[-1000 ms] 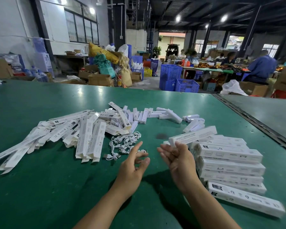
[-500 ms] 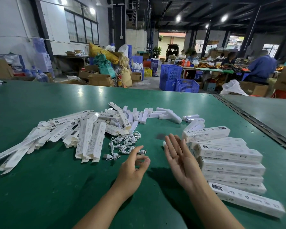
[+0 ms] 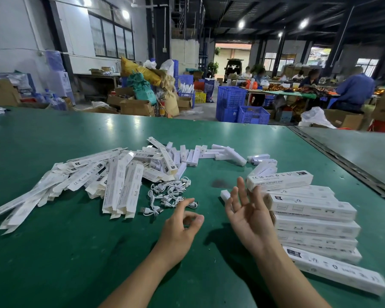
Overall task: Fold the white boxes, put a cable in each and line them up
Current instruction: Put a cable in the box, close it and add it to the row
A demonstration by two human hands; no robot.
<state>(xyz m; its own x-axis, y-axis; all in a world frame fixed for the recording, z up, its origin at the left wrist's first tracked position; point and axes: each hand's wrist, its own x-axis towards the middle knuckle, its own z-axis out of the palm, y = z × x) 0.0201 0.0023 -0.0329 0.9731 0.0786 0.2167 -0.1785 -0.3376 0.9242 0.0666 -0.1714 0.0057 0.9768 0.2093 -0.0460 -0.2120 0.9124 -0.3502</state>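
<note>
White box [image 3: 279,180], in the right hand [image 3: 249,218] a second ago, now lies at the far end of the row [image 3: 316,227]; both hands empty, right splayed, left hand [image 3: 180,227] loosely curled near the cables [image 3: 169,194]: next box due.

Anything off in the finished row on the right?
Yes. The farthest box sits angled against the row of boxes, and the nearest box slants more steeply than its neighbours. Lens distortion may exaggerate both.
</note>
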